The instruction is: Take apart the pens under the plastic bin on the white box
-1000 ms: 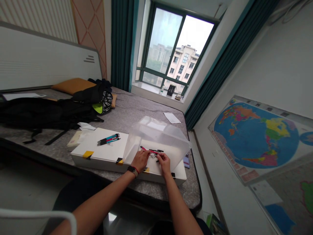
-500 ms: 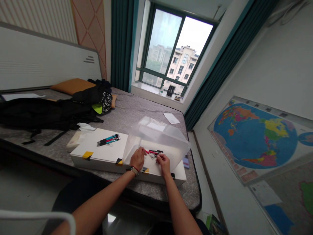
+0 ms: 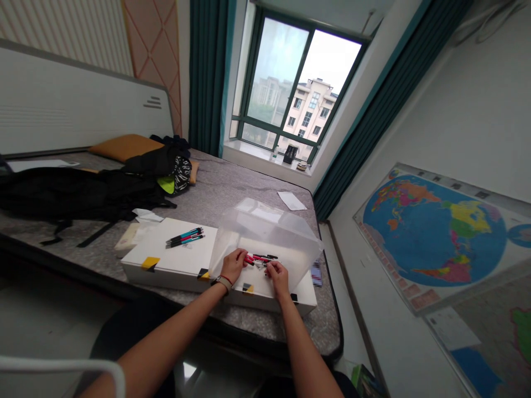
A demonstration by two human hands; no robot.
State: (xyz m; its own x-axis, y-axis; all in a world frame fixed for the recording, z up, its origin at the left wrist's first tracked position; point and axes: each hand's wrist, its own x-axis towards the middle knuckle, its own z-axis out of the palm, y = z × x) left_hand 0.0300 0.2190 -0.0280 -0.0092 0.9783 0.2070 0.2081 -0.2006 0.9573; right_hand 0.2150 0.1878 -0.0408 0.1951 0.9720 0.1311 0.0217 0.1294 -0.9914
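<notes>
My left hand [image 3: 233,266], a watch on its wrist, is closed with its fingertips on a red pen piece [image 3: 248,258]. Close by, my right hand [image 3: 278,277] is pinched; what sits in its fingertips is too small to make out. Between and just beyond the hands lie red and black pen parts [image 3: 264,257] and small clear or silvery bits [image 3: 259,265]. They are inside a translucent plastic bin [image 3: 305,243] tipped with its opening toward me. Beneath is a long white box [image 3: 143,247], with several teal, black and red pens [image 3: 185,237] grouped on its left part.
The box rests near the front edge of a grey mattress [image 3: 249,182]. A tissue pack [image 3: 126,237] touches its left end. Black bags [image 3: 78,190] and an orange cushion [image 3: 126,147] lie farther left. White paper [image 3: 291,200] lies behind the bin.
My left hand has shifted slightly left, and more of the red piece shows at its fingertips. My right hand stays nearly where it was.
</notes>
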